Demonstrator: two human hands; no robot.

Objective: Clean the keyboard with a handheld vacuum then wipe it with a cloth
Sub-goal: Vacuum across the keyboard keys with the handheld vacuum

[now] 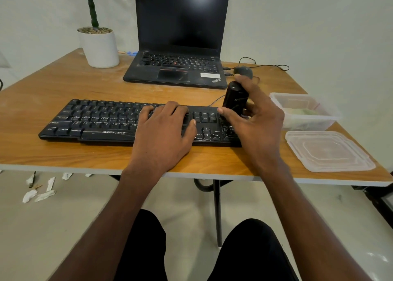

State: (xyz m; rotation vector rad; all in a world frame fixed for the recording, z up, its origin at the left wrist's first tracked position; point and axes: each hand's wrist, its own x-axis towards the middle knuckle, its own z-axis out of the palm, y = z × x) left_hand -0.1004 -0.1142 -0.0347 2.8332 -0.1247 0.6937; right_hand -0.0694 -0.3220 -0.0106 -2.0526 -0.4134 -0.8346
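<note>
The keyboard [119, 121] is lying across the front of the desk [63, 85], and it is held steady by the left hand [163, 129], whose fingers are spread flat on the middle keys. The vacuum [235, 99] is gripped upright by the right hand [257, 119], with the fingers curled round its body, over the right end of the keyboard. For a good result, the nozzle should be kept low and moved slowly along each key row, while the keyboard is pressed down so that it is not dragged. The nozzle is hidden by the right hand, so contact with the keys cannot be judged. Something pale green is seen dimly inside the box [306, 110]; whether it is the cloth cannot be told.
</note>
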